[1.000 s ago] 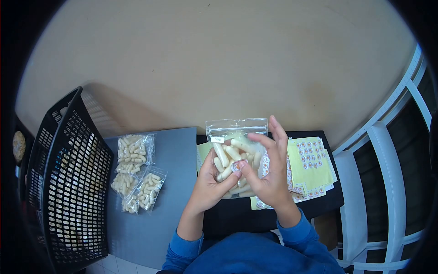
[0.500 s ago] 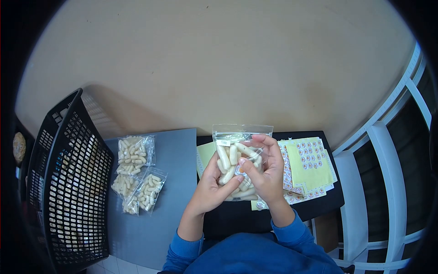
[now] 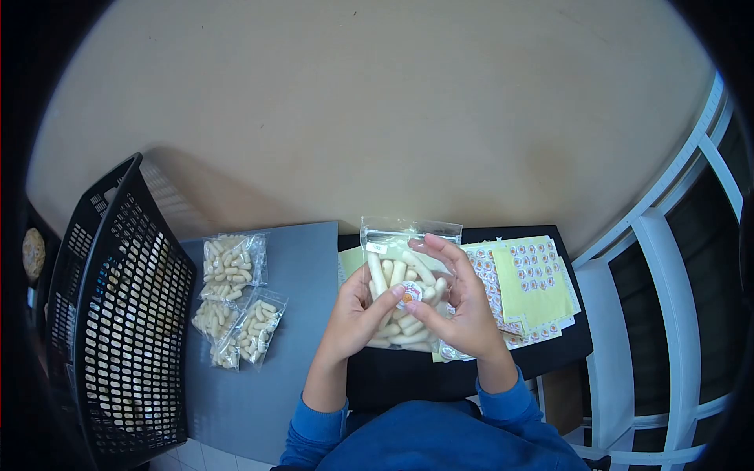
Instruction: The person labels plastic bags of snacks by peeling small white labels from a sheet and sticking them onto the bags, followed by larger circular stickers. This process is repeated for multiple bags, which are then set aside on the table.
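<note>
A clear zip-lock bag (image 3: 393, 345) of pale, finger-shaped sticks is held upright over the dark table. On its front sits a round white sticker (image 3: 409, 294) with an orange and red print, and a small white label (image 3: 376, 248) is near the top left. My left hand (image 3: 352, 312) grips the bag's left side, its thumb on the sticker's left edge. My right hand (image 3: 465, 314) wraps the right side; its thumb presses just below the sticker's right edge, and its fingers curve along the bag's upper right.
Yellow and white sticker sheets (image 3: 538, 286) lie on the black table (image 3: 565, 337) to the right. Several filled bags (image 3: 236, 267) rest on a grey surface (image 3: 306, 290) at left, beside a tall black plastic basket (image 3: 129, 314). White metal railing (image 3: 667, 314) stands at far right.
The bag has shifted slightly left and down. Both thumbs have drawn apart, so the round sticker now shows almost fully on the bag's front.
</note>
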Demonstrator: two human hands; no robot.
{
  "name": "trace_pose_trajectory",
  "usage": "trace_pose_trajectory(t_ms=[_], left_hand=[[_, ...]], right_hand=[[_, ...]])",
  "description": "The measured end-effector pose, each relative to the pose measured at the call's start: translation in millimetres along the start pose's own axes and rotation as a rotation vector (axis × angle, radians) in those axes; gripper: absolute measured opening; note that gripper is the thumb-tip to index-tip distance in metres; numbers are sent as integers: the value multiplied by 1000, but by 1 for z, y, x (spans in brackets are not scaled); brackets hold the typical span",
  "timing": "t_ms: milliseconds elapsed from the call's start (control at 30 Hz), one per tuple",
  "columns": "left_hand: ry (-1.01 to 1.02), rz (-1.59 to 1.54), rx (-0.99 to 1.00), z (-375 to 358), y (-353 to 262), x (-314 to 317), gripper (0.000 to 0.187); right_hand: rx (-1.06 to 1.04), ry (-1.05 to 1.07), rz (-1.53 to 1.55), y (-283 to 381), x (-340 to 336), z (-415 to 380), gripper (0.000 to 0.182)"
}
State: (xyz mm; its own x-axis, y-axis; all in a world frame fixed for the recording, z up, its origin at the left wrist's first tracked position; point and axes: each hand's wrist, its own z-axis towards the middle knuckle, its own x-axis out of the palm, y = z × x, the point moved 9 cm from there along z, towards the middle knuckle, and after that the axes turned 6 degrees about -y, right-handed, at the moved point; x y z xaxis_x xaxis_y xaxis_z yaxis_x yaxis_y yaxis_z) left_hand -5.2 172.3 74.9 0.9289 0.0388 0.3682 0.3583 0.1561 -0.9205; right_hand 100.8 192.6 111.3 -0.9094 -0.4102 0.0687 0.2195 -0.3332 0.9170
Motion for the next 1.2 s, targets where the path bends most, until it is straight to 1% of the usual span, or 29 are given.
trace_pose_trajectory(t_ms=[33, 67, 167, 233, 333, 467, 500, 533, 567, 633, 733, 767, 800, 833, 900, 933, 1067, 1133, 1167, 1200], left_hand=[[1, 0, -1, 0, 1, 1, 33], [-16, 22, 5, 1, 3, -1, 31], [-49, 75, 24, 2, 6, -3, 29], [-62, 104, 40, 2, 5, -3, 29], [-37, 100, 22, 2, 4, 0, 32], [48, 100, 12, -2, 0, 10, 42], [88, 112, 14, -4, 0, 13, 46], [89, 113, 14, -4, 0, 13, 46], [96, 104, 8, -5, 0, 14, 47], [103, 96, 4, -6, 0, 15, 49], [129, 107, 61, -7, -3, 16, 50], [65, 148, 145, -5, -9, 8, 46], [2, 190, 230, -4, -16, 1, 43], [1, 190, 229, -2, -19, -3, 43], [-111, 23, 152, 3, -19, -21, 32], [-150, 68, 208, 2, -24, -23, 24], [-180, 125, 229, -1, -22, -29, 26], [-197, 127, 233, -3, -25, -27, 36], [-196, 126, 235, -2, -25, -26, 36], [-205, 80, 222, 0, -23, -25, 43]], right_hand=[[1, 10, -85, 1, 1, -1, 62], [1, 9, -85, 1, 1, -2, 62], [28, 16, -7, -1, 1, -3, 64], [87, 35, 41, -6, 0, -4, 66], [49, 12, 20, -5, -4, -4, 67], [33, 17, 70, -3, -7, -4, 66], [77, -11, 109, -7, -9, -4, 66], [121, -38, 148, -12, -11, -4, 66], [120, -38, 147, -15, -12, -4, 66], [33, -48, 85, -14, -15, -5, 65], [-17, -11, 68, -1, -10, -5, 60], [-17, -10, 68, 2, -10, -7, 60], [-37, 1, -30, 5, -11, -10, 58], [-56, 12, -128, 7, -11, -12, 56], [-76, 35, -136, 8, -8, -14, 55], [-98, 57, -146, 9, -5, -15, 55], [-40, 84, -175, 0, -5, -18, 55], [-41, 74, -41, -1, -5, -19, 55], [-42, 74, -43, -1, -6, -20, 55], [-15, 94, -28, -2, -6, -21, 57]])
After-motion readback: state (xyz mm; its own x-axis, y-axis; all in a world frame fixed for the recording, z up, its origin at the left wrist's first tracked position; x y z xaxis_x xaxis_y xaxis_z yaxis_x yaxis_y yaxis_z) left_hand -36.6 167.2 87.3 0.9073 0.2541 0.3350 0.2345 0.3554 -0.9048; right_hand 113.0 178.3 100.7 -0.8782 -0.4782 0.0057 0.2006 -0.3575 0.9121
